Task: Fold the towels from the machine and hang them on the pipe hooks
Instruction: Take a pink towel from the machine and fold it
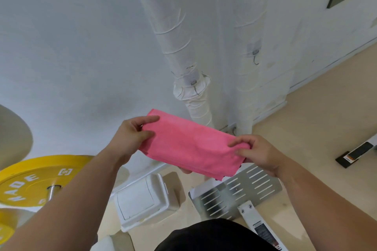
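1. Progress: pink towel (pixel 189 149) already folded into a layered strip, held mid-air at frame ctr. Not hung yet.
2. Left: left-pipe hook (pixel 194 85) at 12 o'clock from towel and right-pipe hook (pixel 255 57) at 1 o'clock are both bare. Other towels and machine not in view.
3. Left hand (pixel 132 134) pinches the 10 o'clock end; right hand (pixel 257 153) pinches the 4 o'clock end.
4. Long axis runs 10 to 4 o'clock, broad face up twd camera.

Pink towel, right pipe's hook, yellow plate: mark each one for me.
Pink towel (pixel 189 149): head view, middle of the folded cloth.
Hook (pixel 254 53): head view, metal clip at the foot of its clear pad.
Yellow plate (pixel 30 177): head view, flat face by the lettering.
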Motion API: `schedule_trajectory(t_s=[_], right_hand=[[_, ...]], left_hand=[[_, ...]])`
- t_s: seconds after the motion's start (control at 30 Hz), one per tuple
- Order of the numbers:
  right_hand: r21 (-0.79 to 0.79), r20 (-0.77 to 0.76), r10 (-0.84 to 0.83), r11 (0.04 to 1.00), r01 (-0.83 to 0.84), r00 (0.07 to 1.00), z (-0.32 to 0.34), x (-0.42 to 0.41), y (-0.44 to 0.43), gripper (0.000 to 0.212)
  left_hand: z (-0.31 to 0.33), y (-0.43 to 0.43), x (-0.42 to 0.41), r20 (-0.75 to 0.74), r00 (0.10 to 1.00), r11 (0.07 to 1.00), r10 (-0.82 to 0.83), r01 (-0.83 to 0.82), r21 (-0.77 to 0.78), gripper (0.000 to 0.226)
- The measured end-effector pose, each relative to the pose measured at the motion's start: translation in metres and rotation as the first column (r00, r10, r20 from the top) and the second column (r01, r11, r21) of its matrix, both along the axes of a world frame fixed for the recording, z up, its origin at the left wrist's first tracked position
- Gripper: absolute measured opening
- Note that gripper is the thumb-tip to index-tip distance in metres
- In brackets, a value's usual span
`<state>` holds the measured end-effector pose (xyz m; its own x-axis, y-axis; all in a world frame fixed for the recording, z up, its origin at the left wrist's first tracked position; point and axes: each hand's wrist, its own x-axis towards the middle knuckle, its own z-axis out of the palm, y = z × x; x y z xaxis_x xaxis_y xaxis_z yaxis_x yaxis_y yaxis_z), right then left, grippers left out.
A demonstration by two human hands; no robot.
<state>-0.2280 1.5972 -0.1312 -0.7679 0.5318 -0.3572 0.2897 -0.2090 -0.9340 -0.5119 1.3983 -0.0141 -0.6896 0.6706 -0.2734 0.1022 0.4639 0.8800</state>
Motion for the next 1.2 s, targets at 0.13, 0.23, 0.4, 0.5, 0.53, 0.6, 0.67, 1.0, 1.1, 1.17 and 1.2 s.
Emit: schedule_trajectory(t_s=[0.13,0.23,0.4,0.5,0.53,0.6,0.67,1.0,1.1,1.17,1.2], right_hand=[[-0.156,-0.054,-0.197,0.97,0.186,0.979,0.0,0.005,0.001,0.024],[-0.09,-0.026,-0.238,0.968,0.235,0.971,0.005,0.0,0.0,0.022],[0.155,0.006,-0.221,0.964,0.218,0.975,0.028,-0.02,-0.009,0.031],[0.231,-0.002,-0.169,0.959,0.165,0.986,0.049,-0.033,-0.018,0.037],[0.233,-0.01,-0.162,0.959,0.159,0.987,0.055,-0.038,-0.022,0.037],[0.229,-0.033,-0.15,0.961,0.154,0.988,0.066,-0.046,-0.031,0.033],[0.211,-0.06,-0.145,0.965,0.154,0.988,0.072,-0.05,-0.039,0.032],[-0.205,-0.224,-0.341,0.932,0.298,0.913,0.091,-0.056,-0.062,0.018],[-0.151,-0.241,-0.317,0.946,0.288,0.917,0.09,-0.054,-0.062,0.025],[0.26,-0.164,-0.224,0.93,0.261,0.961,0.084,-0.048,-0.057,0.045],[0.421,-0.14,-0.152,0.885,0.197,0.979,0.083,-0.043,-0.054,0.059]], left_hand=[[-0.016,-0.012,0.005,-0.015,0.999,0.999,0.033,-0.034,-0.022,0.054],[-0.024,-0.014,0.017,-0.016,0.999,0.999,0.036,-0.037,-0.027,0.056],[-0.026,-0.005,0.052,-0.148,0.984,0.995,-0.103,0.101,-0.015,0.052],[-0.026,0.005,0.073,-0.281,0.935,0.975,-0.217,0.221,-0.015,0.052],[-0.024,0.009,0.08,-0.317,0.916,0.967,-0.247,0.255,-0.017,0.055],[-0.022,0.015,0.094,-0.361,0.882,0.948,-0.302,0.317,-0.019,0.055],[-0.021,0.018,0.103,-0.355,0.88,0.943,-0.316,0.333,-0.013,0.056],[-0.022,0.024,0.13,-0.359,0.91,0.962,-0.209,0.257,0.091,0.051],[-0.019,0.024,0.122,-0.291,0.945,0.974,-0.149,0.192,0.123,0.048],[-0.012,0.022,0.113,-0.216,0.964,0.974,-0.156,0.187,0.129,0.049],[-0.007,0.02,0.108,-0.141,0.973,0.968,-0.184,0.204,0.144,0.05]])
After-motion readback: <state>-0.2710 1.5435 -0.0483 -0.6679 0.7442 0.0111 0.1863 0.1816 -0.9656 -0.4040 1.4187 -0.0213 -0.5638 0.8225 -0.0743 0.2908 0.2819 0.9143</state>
